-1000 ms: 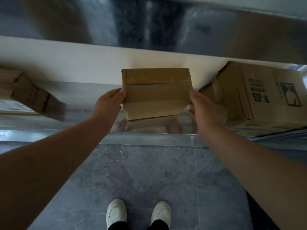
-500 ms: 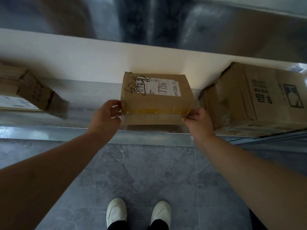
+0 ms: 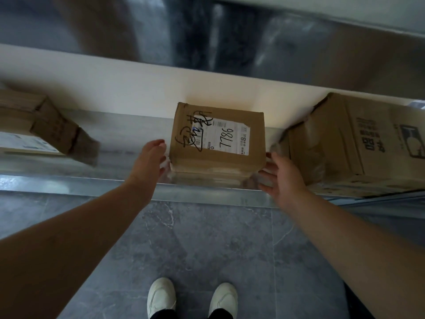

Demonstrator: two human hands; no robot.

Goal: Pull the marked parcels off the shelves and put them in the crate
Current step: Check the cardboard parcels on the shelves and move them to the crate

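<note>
A small brown cardboard parcel (image 3: 217, 139) lies flat on the shiny metal shelf (image 3: 128, 183), its white label with "7786" and black scribbles facing up. My left hand (image 3: 149, 163) is beside the parcel's left side with relaxed fingers, just off or barely touching the box. My right hand (image 3: 281, 178) hovers at the parcel's lower right corner, fingers spread and holding nothing. No crate is in view.
A larger printed cardboard box (image 3: 358, 143) stands on the shelf right of the parcel. Another box (image 3: 34, 127) lies at the far left. A second shelf runs above. Grey tiled floor (image 3: 207, 245) and my white shoes (image 3: 161, 298) are below.
The parcel was held tilted between both hands, then laid flat with its label up. Both hands have now let go and opened beside it.
</note>
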